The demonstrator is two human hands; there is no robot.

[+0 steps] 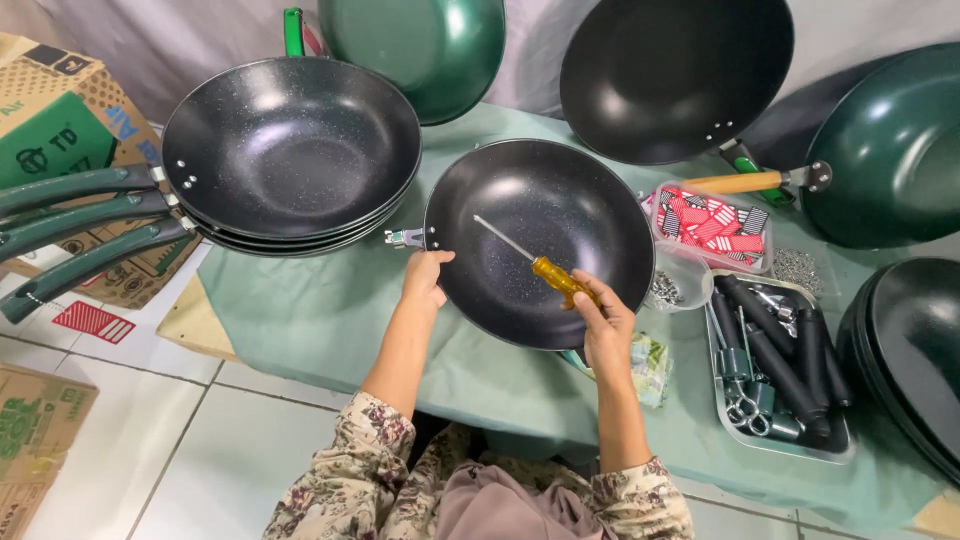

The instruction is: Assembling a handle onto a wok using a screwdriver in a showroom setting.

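Wok (540,240), black non-stick, without its handle, lies open side up on the green table cloth (320,320), centre of the scene, a bare metal handle bracket (405,238) projecting from its left rim.

Left hand (424,280): closed on the wok's near-left rim just beside the bracket, thumb over the edge.

Right hand (603,325): wrapped around the amber handle of a screwdriver (540,266) at the wok's near-right rim; the shaft slants up and left over the wok's interior, tip above the middle.

Just right of the wok: a small clear tub of metal fasteners (668,288); beyond it a clear tub of red and striped tags (715,225); a loose heap of small metal parts (798,268) further right.

Near right: a metal tray (780,448) holding black handles and metal brackets.

Left: a stack of black woks (290,150) with dark green handles pointing left, resting partly over cardboard boxes (60,120).

Far side: a green wok (420,45) and a black wok (675,70) propped against the backdrop; a dark green wok (890,150) with a wooden handle at the far right; more dark pans (905,350) stacked at the right edge.

Floor, near left: white tiles, another carton (35,430).
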